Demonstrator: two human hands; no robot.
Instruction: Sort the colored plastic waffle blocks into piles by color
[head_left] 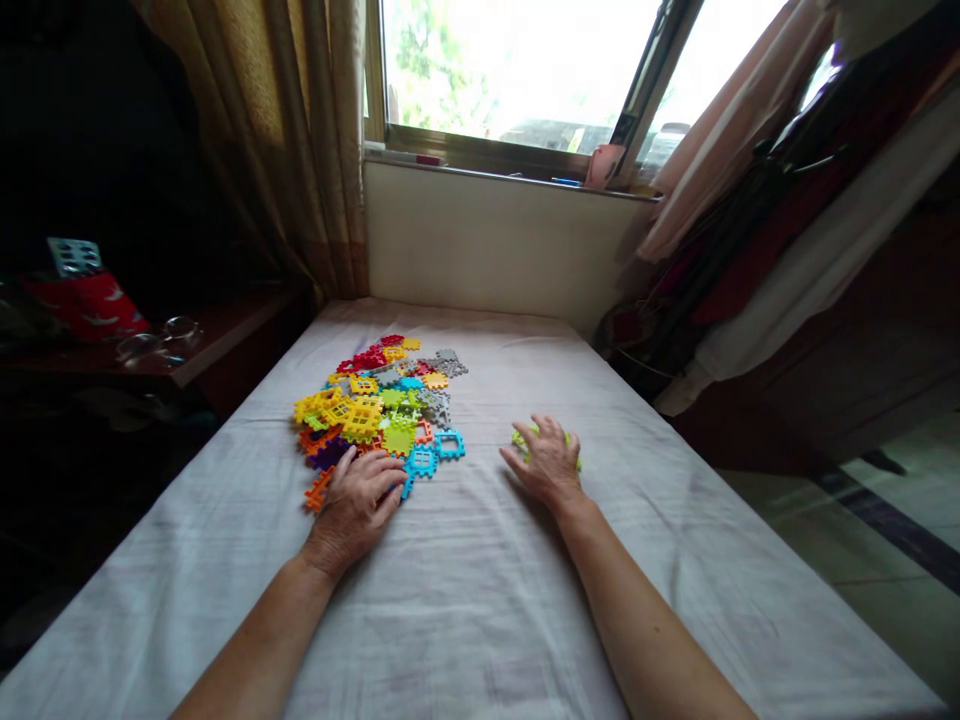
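Colourful plastic interlocking tiles lie in a loose heap on the white cloth, left of centre. Yellow tiles (361, 418) sit at its left side, red tiles (367, 360) at the far end, and grey tiles (447, 364) at the far right. A lime green tile (399, 438) and blue tiles (421, 460) are nearer. My left hand (364, 500) rests palm down on the heap's near edge, fingers stretched, partly covering orange, purple and blue tiles. To the right, my right hand (549, 458) spreads its fingers over lime green tiles (574, 446), mostly hidden beneath it.
The cloth-covered surface (480, 600) runs up to a low wall under a window. On the left are a curtain (300, 150) and a dark side table (217, 320) bearing glasses (154, 345) and a red container (90, 305). Hanging clothes (787, 240) line the right side.
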